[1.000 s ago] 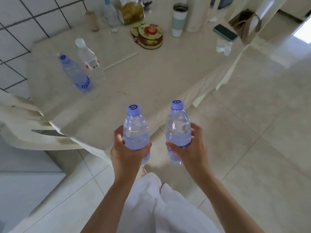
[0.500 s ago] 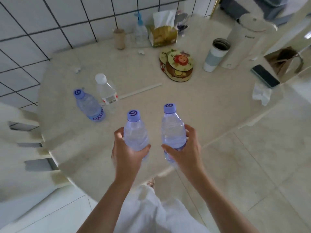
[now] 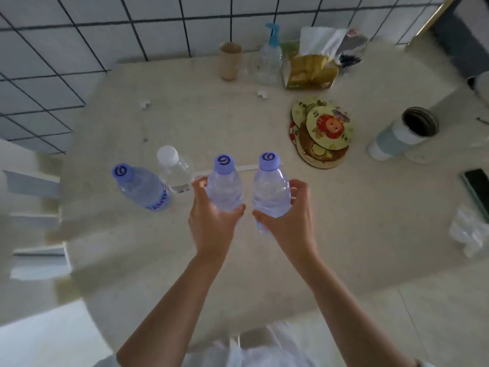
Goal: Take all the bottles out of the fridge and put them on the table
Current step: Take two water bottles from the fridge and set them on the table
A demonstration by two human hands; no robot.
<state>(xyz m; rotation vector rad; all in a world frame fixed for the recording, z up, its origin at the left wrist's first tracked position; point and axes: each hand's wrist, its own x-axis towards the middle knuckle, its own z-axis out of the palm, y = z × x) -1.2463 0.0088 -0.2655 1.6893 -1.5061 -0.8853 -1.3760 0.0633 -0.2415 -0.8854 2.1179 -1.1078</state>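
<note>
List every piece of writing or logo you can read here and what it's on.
Swirl logo, no letters: purple caps of the bottle in the left hand, the bottle in the right hand and the standing bottle.
Blue label on the standing bottle: partly hidden, unreadable.
White-capped bottle label: too blurred.

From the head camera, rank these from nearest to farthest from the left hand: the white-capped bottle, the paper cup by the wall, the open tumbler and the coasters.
From the left hand:
1. White-capped bottle, just to its left on the table.
2. Coasters, ahead to the right.
3. Paper cup, far back by the tiled wall.
4. Tumbler, far right.
The cup and tumbler are close to call.
</note>
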